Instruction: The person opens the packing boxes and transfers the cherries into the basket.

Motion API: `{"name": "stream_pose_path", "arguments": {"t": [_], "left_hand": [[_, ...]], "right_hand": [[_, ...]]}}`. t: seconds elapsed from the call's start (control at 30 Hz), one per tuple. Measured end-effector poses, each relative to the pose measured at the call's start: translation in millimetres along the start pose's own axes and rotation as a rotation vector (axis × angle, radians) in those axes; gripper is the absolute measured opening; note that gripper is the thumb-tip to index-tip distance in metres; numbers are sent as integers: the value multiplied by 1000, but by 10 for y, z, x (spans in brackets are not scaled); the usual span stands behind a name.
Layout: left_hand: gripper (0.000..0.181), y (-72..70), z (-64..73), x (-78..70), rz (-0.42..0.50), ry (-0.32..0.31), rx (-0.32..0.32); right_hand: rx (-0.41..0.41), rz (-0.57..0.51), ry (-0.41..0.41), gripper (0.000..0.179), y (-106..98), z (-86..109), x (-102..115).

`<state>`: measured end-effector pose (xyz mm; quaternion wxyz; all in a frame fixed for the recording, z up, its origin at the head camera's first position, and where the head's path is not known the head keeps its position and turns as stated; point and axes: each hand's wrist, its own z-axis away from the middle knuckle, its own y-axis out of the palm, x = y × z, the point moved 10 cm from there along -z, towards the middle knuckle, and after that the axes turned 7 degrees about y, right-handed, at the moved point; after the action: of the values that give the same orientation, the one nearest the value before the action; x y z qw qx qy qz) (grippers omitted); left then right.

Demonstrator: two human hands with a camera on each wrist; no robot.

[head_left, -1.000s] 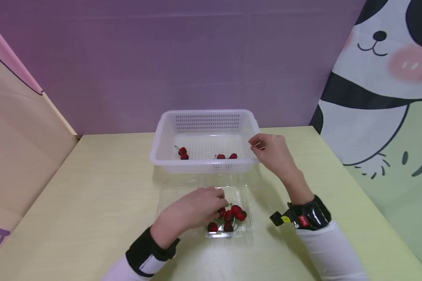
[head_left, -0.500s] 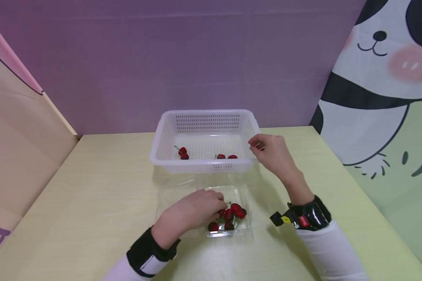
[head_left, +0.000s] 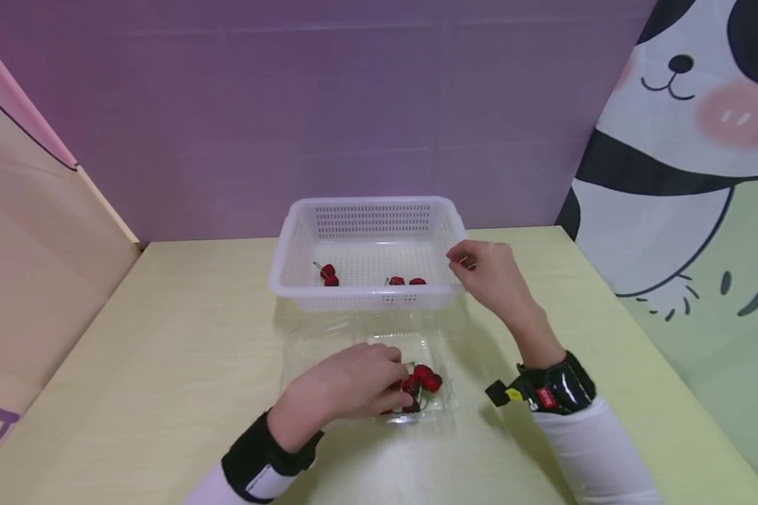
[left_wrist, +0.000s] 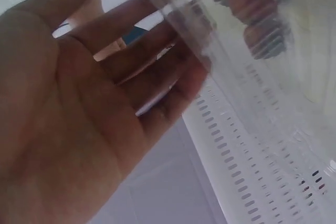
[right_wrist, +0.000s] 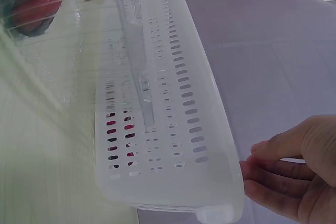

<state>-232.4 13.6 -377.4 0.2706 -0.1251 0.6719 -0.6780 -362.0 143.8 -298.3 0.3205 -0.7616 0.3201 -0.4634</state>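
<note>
My left hand (head_left: 354,382) reaches over a clear plastic clamshell box (head_left: 439,414) that holds several red cherries (head_left: 426,377) with stems. Its thumb tip lies at the nearer cherries; in the left wrist view, the extended fingers (left_wrist: 152,72) reach behind the clear plastic wall. No cherry shows in its grip. My right hand (head_left: 489,273) stays at the right rim of a white perforated basket (head_left: 369,301). In the right wrist view, its loosely bent fingers (right_wrist: 275,187) and thumb come close together beside the rim. Whether they touch the basket is unclear.
Inside the basket lie a pair of cherries (head_left: 328,275) at left and two more cherries (head_left: 396,280) near its front wall. The clamshell's clear lid (head_left: 309,344) spreads to the left. A purple backdrop (head_left: 227,126) stands behind the pale wooden table (head_left: 183,337).
My left thumb has moved forward to the nearer cherries and now covers most of the front left one. Earlier the clamshell shifted very slightly right. The right hand stays in place.
</note>
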Motion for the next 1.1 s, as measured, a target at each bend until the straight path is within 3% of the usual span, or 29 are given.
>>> {"name": "stream_pose_path", "arguments": {"t": [0.17,0.4,0.83,1.1], "left_hand": [[19,-5,21,-67,24,41,8],[12,-10,57,-97,15,46,24],[21,-19,201,74,120,-137,83],[18,35,163,150,35,-212,80]], "right_hand": [[2,-4,-6,9,5,5,5],[-2,-10,-18,9,2,10,18],[7,-9,-16,9,7,11,31],[8,-8,-28,9,13,19,50]]}}
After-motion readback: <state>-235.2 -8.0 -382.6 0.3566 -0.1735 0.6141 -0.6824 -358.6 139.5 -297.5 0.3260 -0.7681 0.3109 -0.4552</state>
